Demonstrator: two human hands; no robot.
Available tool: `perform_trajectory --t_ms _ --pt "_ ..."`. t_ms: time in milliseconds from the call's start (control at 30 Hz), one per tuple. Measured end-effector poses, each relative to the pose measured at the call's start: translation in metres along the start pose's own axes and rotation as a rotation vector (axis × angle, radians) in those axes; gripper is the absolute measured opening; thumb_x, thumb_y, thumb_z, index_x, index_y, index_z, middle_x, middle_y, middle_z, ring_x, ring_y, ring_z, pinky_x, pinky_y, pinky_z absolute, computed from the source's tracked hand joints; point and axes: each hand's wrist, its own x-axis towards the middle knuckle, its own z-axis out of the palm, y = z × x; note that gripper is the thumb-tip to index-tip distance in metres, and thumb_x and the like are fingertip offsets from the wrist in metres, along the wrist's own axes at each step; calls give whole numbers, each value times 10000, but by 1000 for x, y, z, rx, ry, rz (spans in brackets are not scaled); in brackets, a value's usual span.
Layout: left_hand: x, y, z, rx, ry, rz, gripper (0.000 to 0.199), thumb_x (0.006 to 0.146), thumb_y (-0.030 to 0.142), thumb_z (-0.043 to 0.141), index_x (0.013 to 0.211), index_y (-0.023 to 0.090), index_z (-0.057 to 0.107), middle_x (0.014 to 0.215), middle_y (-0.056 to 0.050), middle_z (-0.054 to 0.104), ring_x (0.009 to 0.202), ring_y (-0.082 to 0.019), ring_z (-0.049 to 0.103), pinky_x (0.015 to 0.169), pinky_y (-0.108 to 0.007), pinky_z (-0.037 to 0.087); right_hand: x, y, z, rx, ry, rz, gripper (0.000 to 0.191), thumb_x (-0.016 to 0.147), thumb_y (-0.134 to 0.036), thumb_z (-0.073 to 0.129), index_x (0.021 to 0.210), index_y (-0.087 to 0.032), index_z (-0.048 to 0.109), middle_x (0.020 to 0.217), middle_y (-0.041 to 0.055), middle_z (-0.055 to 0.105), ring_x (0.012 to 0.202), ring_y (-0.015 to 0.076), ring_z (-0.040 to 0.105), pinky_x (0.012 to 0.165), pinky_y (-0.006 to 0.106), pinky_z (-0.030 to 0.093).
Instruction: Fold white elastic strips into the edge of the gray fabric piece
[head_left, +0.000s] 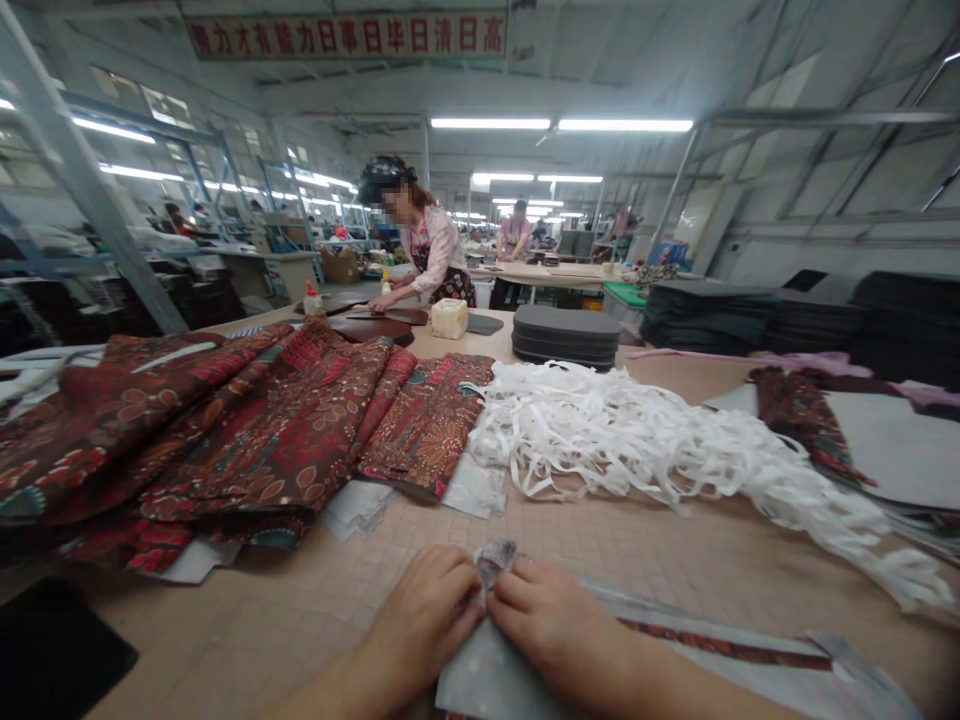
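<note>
At the near middle of the table, my left hand and my right hand meet, both with fingers closed on a greyish-white sheet. A crumpled corner of that sheet sticks up between the fingertips. The sheet runs under my right forearm to the lower right, where a narrow strip of brown-red patterned fabric lies along it. Beyond my hands is a heap of white ribbon strips. Folded brown-red patterned fabric is piled to the left.
A black flat object lies at the near left. Dark oval pads are stacked behind the ribbons, beside a cream block. Across the table a person leans over dark pieces. Dark stacks stand at the right.
</note>
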Motion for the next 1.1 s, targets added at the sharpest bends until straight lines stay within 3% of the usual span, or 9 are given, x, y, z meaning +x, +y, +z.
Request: perform_trajectory --t_ms 100,233,300,433,600,667,833,1000,1100 --pt "1 0 -4 -20 -28 -108 184 707 93 635 846 182 555 875 -26 583 868 -210 541 775 -345 440 4 -1 -8 60 -57 59 99 851 -149 533 850 -158 631 859 57 628 800 186 543 711 282 428" --pt "3 1 -11 -10 -58 -160 174 726 168 674 861 187 566 903 -32 575 902 -230 529 798 -377 421 15 -3 -21 157 -145 438 110 783 -114 548 829 -156 639 852 67 639 772 187 579 663 267 431" --pt "3 3 -13 1 -54 -161 154 730 187 680 838 190 570 889 -29 572 897 -232 528 790 -377 419 18 -3 -25 170 -179 505 81 747 -127 556 787 -150 623 814 67 635 746 193 576 638 270 422" --pt "0 5 -13 -8 44 -46 68 778 195 627 793 198 561 847 -19 561 846 -214 527 741 -341 411 10 -3 -32 327 -137 421 90 690 -104 551 745 -169 579 752 20 601 682 148 537 587 232 387" --pt "-3 8 -11 -97 149 382 193 859 85 405 884 217 543 827 -5 604 777 -172 527 746 -329 384 1 5 -35 769 -72 424 267 680 -6 449 876 -166 533 784 5 597 712 125 552 642 222 436" --pt "-3 6 -8 -141 136 322 204 841 77 426 930 224 535 828 1 618 773 -170 544 727 -315 403 4 8 -32 885 -45 413 348 654 54 383 899 -158 511 816 14 603 762 123 568 689 227 455" --pt "-4 -3 1 -180 76 -180 315 733 126 626 1013 210 509 880 -14 617 806 -196 581 700 -317 467 16 12 -21 661 -5 340 303 732 20 419 950 -161 528 837 27 610 736 131 568 676 237 456" --pt "-4 0 -3 65 142 54 70 817 134 557 827 197 528 822 -26 570 783 -216 540 689 -349 436 22 17 -13 400 4 152 182 776 -40 509 869 -169 599 857 39 604 782 147 544 696 226 434" --pt "-3 2 -4 192 154 212 108 888 148 469 839 193 554 788 -29 570 739 -217 522 670 -359 410 26 21 -12 369 12 93 129 808 -59 526 809 -156 611 860 41 602 755 132 533 665 200 427"
